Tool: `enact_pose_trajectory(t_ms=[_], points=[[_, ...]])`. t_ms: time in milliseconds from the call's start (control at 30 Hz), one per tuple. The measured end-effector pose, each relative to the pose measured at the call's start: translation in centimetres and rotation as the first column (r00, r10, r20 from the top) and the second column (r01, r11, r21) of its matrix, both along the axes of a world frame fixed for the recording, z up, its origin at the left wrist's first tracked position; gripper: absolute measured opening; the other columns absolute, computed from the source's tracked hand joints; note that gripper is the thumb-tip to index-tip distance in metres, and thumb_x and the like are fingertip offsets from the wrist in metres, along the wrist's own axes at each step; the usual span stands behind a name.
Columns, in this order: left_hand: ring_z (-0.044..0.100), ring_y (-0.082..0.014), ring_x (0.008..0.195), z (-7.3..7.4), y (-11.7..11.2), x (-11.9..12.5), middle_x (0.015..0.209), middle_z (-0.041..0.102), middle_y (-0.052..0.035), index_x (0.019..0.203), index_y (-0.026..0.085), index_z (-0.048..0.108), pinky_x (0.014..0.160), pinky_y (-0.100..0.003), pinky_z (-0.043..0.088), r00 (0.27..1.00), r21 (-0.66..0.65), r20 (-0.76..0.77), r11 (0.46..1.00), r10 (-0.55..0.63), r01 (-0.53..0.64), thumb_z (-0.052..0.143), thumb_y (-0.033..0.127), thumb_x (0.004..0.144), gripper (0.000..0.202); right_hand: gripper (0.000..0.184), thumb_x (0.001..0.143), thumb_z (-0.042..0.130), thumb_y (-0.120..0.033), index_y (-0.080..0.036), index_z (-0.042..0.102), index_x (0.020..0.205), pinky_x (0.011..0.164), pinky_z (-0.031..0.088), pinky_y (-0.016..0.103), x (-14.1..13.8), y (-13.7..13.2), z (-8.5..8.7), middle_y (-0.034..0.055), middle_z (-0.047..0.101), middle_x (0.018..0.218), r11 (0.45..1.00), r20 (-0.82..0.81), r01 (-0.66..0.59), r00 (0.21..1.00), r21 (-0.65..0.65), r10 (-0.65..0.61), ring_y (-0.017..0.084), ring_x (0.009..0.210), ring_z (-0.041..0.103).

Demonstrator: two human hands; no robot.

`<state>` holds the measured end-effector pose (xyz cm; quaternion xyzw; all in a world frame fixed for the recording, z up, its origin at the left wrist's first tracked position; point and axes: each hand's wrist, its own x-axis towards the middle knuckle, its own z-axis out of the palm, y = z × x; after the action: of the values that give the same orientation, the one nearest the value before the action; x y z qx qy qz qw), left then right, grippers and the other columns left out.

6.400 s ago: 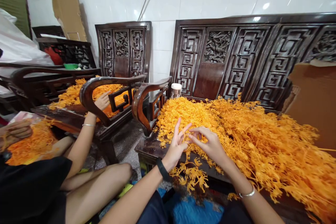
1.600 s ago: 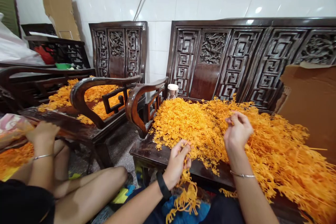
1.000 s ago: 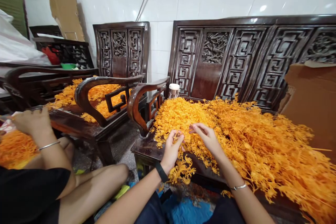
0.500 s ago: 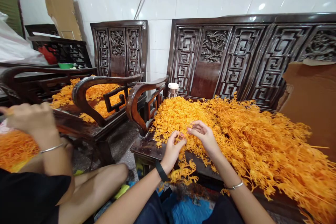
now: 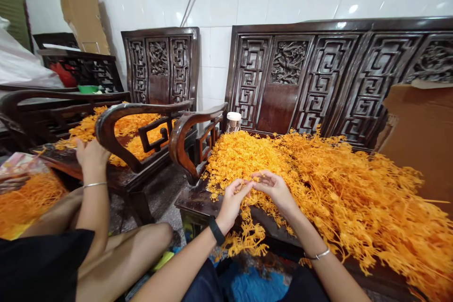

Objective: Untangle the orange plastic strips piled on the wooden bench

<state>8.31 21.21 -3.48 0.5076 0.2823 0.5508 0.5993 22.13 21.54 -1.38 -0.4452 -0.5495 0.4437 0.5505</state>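
Observation:
My left hand pinches a branching orange plastic flower strand, which dangles below it past the bench's front edge. Fingertips of my right hand meet those of the left, closed around a small orange plastic piece that the fingers mostly hide. Just behind both hands lies a heap of small orange plastic flower pieces on the dark wooden bench. To the right, a larger pile of long orange plastic strands spreads over the seat.
A co-worker's hand is at another orange pile on the left chair. The bench's curved armrest rises left of my hands. A white-lidded cup stands behind the heap. Cardboard leans at right; blue plastic lies below.
My right hand has moved slightly left, and its fingertips now meet my left hand's. The co-worker's hand has moved right, onto the chair seat's pile.

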Motion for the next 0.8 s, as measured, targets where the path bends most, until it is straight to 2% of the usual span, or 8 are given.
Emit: enact_pose_trajectory(t_ms=[133,233,333,433,600,800], points=[[0.048,-0.0099,0.065,-0.1,0.0,-0.1,0.069,0.055,-0.0008,0.077,0.013,0.062,0.066,-0.021,0.035,0.997,-0.022,-0.045,0.998,-0.066,0.065,0.064,0.035,0.07,0.023,0.029,0.052,0.077,-0.036,-0.015,0.065,0.068,0.065,0.05,0.031,0.6,0.5,-0.4,0.0057,0.065,0.074,0.998,0.015,0.05,0.999,0.044,-0.05,0.018,0.067,0.061],[0.048,-0.0104,0.067,-0.3,0.0,0.1,0.075,0.057,-0.0034,0.084,0.012,0.064,0.064,-0.021,0.037,0.997,-0.057,-0.038,0.996,-0.068,0.066,0.063,0.033,0.071,0.025,0.03,0.049,0.077,-0.039,-0.015,0.066,0.064,0.061,0.05,0.031,0.5,0.7,-0.6,0.0057,0.065,0.069,0.985,-0.004,0.158,0.987,0.066,-0.158,0.017,0.061,0.06],[0.048,-0.0106,0.067,-0.4,0.0,0.7,0.077,0.057,-0.0043,0.087,0.013,0.064,0.056,-0.019,0.037,0.999,-0.113,0.004,0.992,-0.054,0.054,0.064,0.035,0.069,0.029,0.03,0.049,0.077,-0.04,-0.016,0.065,0.062,0.057,0.048,0.031,-0.1,0.9,-0.7,0.0053,0.065,0.064,0.954,-0.032,0.282,0.959,0.104,-0.28,0.017,0.058,0.058],[0.049,-0.011,0.069,-0.3,-0.1,1.2,0.079,0.057,-0.0045,0.087,0.013,0.064,0.053,-0.018,0.037,0.998,-0.125,0.052,0.992,-0.021,0.028,0.065,0.036,0.068,0.031,0.029,0.049,0.076,-0.039,-0.016,0.066,0.063,0.062,0.048,0.033,-0.7,0.9,-0.7,0.0058,0.065,0.066,0.917,-0.078,0.378,0.925,0.128,-0.371,0.019,0.061,0.058],[0.049,-0.0113,0.07,0.1,-0.3,1.3,0.081,0.056,-0.0056,0.088,0.013,0.063,0.05,-0.017,0.037,0.997,-0.134,0.075,0.991,-0.015,0.025,0.064,0.035,0.068,0.029,0.026,0.048,0.076,-0.035,-0.015,0.066,0.063,0.065,0.048,0.034,-1.2,1.2,-0.4,0.007,0.065,0.067,0.911,-0.129,0.403,0.911,0.086,-0.391,0.02,0.064,0.06],[0.042,-0.0078,0.059,0.1,0.1,1.7,0.069,0.053,-0.0016,0.088,0.012,0.063,0.05,-0.018,0.034,0.988,-0.138,0.152,0.99,0.038,-0.017,0.065,0.035,0.067,0.031,0.02,0.054,0.071,-0.032,-0.015,0.065,0.064,0.068,0.048,0.033,-2.2,1.8,-0.5,0.0069,0.066,0.069,0.893,-0.153,0.434,0.897,0.121,-0.415,0.019,0.066,0.06]])
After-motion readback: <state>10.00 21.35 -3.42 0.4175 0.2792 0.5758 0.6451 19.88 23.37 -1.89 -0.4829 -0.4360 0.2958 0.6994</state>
